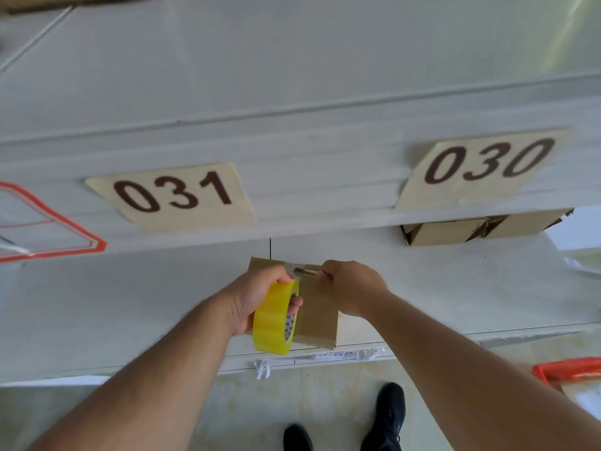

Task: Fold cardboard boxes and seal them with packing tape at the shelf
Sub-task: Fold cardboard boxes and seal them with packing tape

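Observation:
A small brown cardboard box [317,312] sits on the white shelf board [130,304] in front of me. My left hand [260,297] grips a yellow roll of packing tape [274,320], held on edge at the box's left side. A short strip of tape runs from the roll across the box's far top edge. My right hand [349,286] holds a small metal blade or key [305,272] against that strip, fingers curled round it. The box's right part is hidden under my right hand.
The upper shelf's front beam [292,196] carries labels 031 [175,195] and 030 [484,164]. More cardboard boxes [471,227] lie at the back right. An orange-edged pouch [42,222] hangs at left, an orange item [569,369] sits at right. My shoes [387,418] stand on the floor.

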The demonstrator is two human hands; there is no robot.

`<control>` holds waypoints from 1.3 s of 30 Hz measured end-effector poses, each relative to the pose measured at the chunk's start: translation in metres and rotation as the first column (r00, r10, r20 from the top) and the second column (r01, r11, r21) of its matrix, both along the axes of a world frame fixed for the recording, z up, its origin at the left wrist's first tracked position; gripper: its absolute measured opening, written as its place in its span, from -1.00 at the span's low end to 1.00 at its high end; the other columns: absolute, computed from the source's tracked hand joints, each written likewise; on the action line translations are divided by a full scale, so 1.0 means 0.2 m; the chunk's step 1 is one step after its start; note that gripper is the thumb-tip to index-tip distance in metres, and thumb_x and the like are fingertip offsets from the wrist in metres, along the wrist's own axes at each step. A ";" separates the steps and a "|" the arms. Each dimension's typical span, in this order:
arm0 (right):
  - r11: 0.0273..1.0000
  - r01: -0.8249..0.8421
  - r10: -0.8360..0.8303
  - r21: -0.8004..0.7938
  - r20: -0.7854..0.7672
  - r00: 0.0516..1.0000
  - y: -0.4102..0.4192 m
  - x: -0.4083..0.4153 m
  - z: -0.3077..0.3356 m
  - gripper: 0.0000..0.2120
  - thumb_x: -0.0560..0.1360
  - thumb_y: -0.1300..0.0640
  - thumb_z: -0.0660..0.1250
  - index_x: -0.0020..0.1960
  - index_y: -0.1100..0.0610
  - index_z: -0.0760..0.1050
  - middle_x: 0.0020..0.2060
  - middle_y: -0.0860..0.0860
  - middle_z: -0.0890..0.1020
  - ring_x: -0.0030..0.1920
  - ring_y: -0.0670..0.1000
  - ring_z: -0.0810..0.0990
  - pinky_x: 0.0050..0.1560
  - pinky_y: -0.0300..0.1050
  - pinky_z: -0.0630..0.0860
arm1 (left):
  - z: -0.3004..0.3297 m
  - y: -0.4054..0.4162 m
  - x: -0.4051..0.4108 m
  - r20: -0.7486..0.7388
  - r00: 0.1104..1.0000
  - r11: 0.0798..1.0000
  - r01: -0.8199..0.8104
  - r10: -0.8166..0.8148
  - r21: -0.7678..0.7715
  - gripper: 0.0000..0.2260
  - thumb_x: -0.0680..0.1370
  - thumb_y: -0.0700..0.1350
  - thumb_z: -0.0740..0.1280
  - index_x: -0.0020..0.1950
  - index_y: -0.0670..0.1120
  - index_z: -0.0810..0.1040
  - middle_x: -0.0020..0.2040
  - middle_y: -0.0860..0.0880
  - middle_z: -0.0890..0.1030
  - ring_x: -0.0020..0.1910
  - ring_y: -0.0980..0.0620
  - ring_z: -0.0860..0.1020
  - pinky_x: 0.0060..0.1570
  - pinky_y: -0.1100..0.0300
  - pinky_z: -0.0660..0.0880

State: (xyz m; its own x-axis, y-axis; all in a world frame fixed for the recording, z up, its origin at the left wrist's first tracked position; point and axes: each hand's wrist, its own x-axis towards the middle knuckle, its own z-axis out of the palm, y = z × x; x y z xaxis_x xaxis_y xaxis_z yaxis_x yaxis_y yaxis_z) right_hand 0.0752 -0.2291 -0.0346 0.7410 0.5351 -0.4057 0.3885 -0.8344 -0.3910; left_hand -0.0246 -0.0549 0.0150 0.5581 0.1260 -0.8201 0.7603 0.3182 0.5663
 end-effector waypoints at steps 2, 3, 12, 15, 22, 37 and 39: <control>0.999 -0.032 0.032 -0.014 0.006 0.999 0.01 0.02 -0.01 -0.78 0.69 -0.09 0.05 -0.03 -0.12 0.41 -0.15 -0.06 0.55 -0.07 0.09 0.55 -0.22 -0.10 0.36 | 0.00 0.00 0.00 0.005 1.000 1.000 0.005 -0.005 -0.010 -0.82 0.59 -0.14 0.30 0.12 -0.17 0.62 -0.01 -0.32 0.68 -0.06 -0.19 0.65 0.37 -0.12 0.51; 0.999 -0.049 0.049 -0.015 0.009 0.999 0.01 0.03 -0.01 -0.78 0.70 -0.09 0.04 -0.05 -0.12 0.39 -0.18 -0.07 0.53 -0.07 0.08 0.54 -0.23 -0.10 0.34 | 0.00 0.01 0.00 0.010 1.000 1.000 0.005 -0.005 -0.016 -0.82 0.59 -0.14 0.31 0.13 -0.17 0.61 -0.01 -0.32 0.68 -0.06 -0.19 0.65 0.36 -0.12 0.51; 0.983 -0.170 0.176 -0.070 0.101 0.979 0.03 0.03 -0.02 -0.80 0.73 -0.05 0.05 -0.01 -0.07 0.36 -0.28 -0.07 0.41 -0.12 0.12 0.50 -0.20 -0.06 0.33 | -0.01 0.01 0.01 0.024 0.999 0.999 -0.021 0.022 -0.039 -0.73 0.60 -0.15 0.29 0.27 -0.20 0.57 -0.01 -0.32 0.67 -0.12 -0.17 0.67 0.22 -0.06 0.58; 0.970 -0.203 0.225 -0.136 0.171 0.959 0.05 0.02 -0.02 -0.86 0.70 0.03 0.14 0.15 -0.06 0.47 -0.28 -0.07 0.42 -0.13 0.14 0.54 -0.18 -0.06 0.37 | -0.01 0.01 0.00 0.033 0.999 1.000 -0.008 0.008 -0.029 -0.70 0.60 -0.16 0.29 0.31 -0.23 0.56 -0.01 -0.32 0.67 -0.13 -0.17 0.67 0.17 -0.04 0.61; 0.989 -0.114 0.127 -0.091 0.148 0.981 -0.02 -0.01 -0.02 -0.78 0.70 -0.05 0.09 0.14 -0.03 0.48 -0.04 0.02 0.65 -0.03 0.17 0.62 -0.16 -0.04 0.40 | -0.01 0.01 0.00 0.094 0.996 1.000 -0.009 0.009 -0.003 -0.71 0.63 -0.18 0.26 0.33 -0.22 0.53 -0.03 -0.31 0.66 -0.16 -0.15 0.67 -0.06 0.05 0.66; 0.879 0.439 -0.472 0.186 0.211 0.856 -0.36 0.11 -0.33 -0.65 0.67 -0.07 0.24 0.35 0.05 0.58 0.25 0.06 0.62 0.23 0.13 0.56 0.25 0.01 0.51 | -0.03 0.03 -0.03 0.126 0.991 0.999 0.038 -0.033 -0.038 -0.61 0.55 -0.14 0.34 0.36 -0.21 0.49 -0.05 -0.30 0.67 -0.18 -0.17 0.66 -0.14 0.06 0.65; 0.767 0.448 -0.510 0.459 0.014 0.860 -0.18 0.12 -0.19 -0.67 0.64 -0.13 0.33 0.31 0.00 0.60 0.12 -0.05 0.67 0.12 -0.01 0.63 0.11 -0.12 0.51 | -0.03 0.02 -0.03 0.119 0.992 0.999 0.033 -0.029 -0.027 -0.65 0.57 -0.15 0.32 0.34 -0.20 0.50 -0.08 -0.29 0.67 -0.22 -0.15 0.66 -0.19 0.09 0.65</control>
